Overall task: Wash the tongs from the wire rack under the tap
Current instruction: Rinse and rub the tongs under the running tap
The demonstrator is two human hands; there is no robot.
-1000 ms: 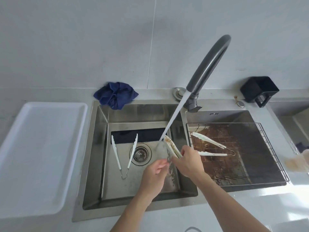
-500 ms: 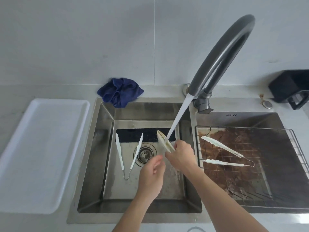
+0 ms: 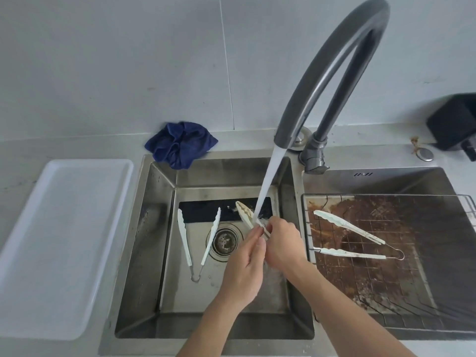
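A pair of white tongs with brown stains [image 3: 244, 213] is held in the running water stream [image 3: 266, 186] from the grey curved tap [image 3: 334, 60], over the left sink basin [image 3: 164, 253]. My right hand [image 3: 283, 244] grips the tongs' arms. My left hand [image 3: 247, 261] pinches the same tongs just below the stream. Another white pair of tongs [image 3: 198, 238] lies open on the basin floor beside the drain [image 3: 225, 240]. One more dirty pair of tongs [image 3: 355, 238] lies on the wire rack [image 3: 438, 313] over the right basin.
A white plastic tray [image 3: 59, 240] sits on the counter to the left. A crumpled blue cloth [image 3: 180, 144] lies behind the left basin. A black holder [image 3: 453, 122] stands at the back right. The surface under the rack is smeared brown.
The view has moved in closer and shifted left. My left hand has risen from below the tongs and closed on them under the stream.
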